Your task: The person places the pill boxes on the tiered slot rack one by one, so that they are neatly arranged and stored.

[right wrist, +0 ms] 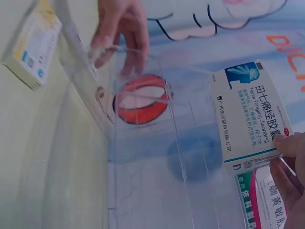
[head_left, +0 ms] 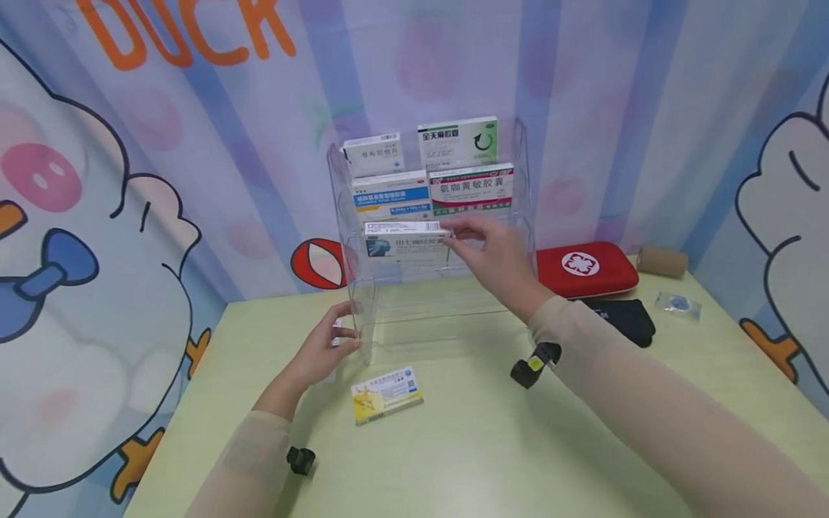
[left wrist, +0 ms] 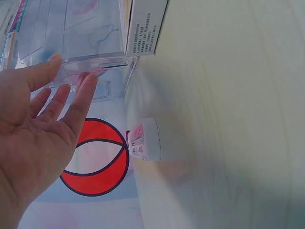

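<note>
My right hand [head_left: 495, 252] pinches the right end of a white medicine box with a blue picture [head_left: 408, 247], thumb on its front. The box is in front of the middle part of a clear acrylic display rack [head_left: 447, 327], and its printed face shows in the right wrist view. My left hand [head_left: 324, 349] is at the rack's lower left side, fingers loosely extended and spread, thumb at the panel edge [left wrist: 90, 62]. On the table before the rack lies a yellow-and-white medicine box [head_left: 387, 396].
Upper tiers hold several medicine boxes, among them a green-and-white box [head_left: 458, 142] and a red-and-green box [head_left: 471, 191]. At right are a red case [head_left: 586, 267], a black pouch [head_left: 624, 320], a brown roll [head_left: 663, 262] and a small clear packet [head_left: 678, 305]. A white container [left wrist: 145, 139] stands left of the rack.
</note>
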Motion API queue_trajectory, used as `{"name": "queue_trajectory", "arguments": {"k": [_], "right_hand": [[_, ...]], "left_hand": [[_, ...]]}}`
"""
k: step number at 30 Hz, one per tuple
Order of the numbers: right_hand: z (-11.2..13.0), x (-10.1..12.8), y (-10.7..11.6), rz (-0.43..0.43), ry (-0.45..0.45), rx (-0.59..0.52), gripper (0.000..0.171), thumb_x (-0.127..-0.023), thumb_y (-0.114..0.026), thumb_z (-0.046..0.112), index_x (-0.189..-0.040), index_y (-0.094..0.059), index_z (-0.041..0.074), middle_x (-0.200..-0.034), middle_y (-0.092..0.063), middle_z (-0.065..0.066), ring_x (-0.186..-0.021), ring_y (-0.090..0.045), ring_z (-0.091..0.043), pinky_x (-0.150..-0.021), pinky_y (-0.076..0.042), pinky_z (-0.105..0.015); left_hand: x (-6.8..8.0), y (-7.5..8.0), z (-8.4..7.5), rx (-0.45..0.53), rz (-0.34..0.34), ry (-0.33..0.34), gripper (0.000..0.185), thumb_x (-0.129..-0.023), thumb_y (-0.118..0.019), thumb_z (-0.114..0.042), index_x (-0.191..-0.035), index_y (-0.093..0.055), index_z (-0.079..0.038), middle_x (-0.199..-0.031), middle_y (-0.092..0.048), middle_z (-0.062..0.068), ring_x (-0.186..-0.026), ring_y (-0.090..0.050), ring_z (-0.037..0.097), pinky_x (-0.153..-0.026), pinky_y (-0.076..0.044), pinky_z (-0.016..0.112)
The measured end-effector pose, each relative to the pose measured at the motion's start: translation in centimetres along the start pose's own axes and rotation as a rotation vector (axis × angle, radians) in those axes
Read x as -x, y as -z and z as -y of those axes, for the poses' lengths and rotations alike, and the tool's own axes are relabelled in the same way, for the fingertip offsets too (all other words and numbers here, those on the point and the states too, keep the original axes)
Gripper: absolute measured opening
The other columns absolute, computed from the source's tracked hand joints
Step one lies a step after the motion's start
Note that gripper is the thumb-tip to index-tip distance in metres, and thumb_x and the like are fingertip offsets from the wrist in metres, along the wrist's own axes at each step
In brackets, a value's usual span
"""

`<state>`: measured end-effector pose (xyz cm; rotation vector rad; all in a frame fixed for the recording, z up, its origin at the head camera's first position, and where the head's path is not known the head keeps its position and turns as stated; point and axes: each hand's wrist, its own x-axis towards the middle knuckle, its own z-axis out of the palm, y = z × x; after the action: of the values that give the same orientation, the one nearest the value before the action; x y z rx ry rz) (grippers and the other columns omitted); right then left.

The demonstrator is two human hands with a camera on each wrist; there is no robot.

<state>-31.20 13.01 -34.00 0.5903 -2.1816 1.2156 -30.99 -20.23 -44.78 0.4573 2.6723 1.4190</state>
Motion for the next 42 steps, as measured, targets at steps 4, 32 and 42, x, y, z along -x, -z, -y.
{"name": "queue_trajectory", "arguments": {"k": [4,32,42], "right_hand": [[-0.8,-1.6,-1.1,-0.022,0.015,0.027,0.028,-0.094,-0.077,0.015,-0.122,-0.076,0.015,-0.122,-0.074,0.000,-0.111,-0.071,-0.015,-0.098,-0.058,-0.036],[-1.2,6.0,-7.1,0.164,-0.136,-0.062,0.029,-0.091,-0.079,0.010,-0.119,-0.075,0.009,-0.120,-0.071,-0.005,-0.096,-0.071,-0.018,-0.083,-0.061,-0.030],[-2.6,11.9,-10.3,0.532,-0.251,-0.093,0.033,-0.088,-0.082,0.009,-0.119,-0.074,0.003,-0.114,-0.074,-0.010,-0.086,-0.069,-0.012,-0.075,-0.057,-0.022]], "left_hand": [[0.0,0.1,0.0,-0.007,0.005,0.009,0.072,-0.099,-0.068,-0.006,-0.159,-0.031,-0.018,-0.159,-0.041,0.013,-0.124,-0.062,0.033,-0.103,-0.053,0.050],[-0.1,0.3,0.0,-0.007,-0.013,0.037,0.072,-0.099,-0.068,-0.007,-0.159,-0.032,-0.023,-0.161,-0.038,0.011,-0.125,-0.061,0.032,-0.107,-0.050,0.056],[-0.1,0.1,0.2,0.000,0.001,0.035,0.072,-0.099,-0.068,-0.008,-0.158,-0.032,-0.025,-0.162,-0.038,0.011,-0.126,-0.060,0.033,-0.107,-0.050,0.056]]}}
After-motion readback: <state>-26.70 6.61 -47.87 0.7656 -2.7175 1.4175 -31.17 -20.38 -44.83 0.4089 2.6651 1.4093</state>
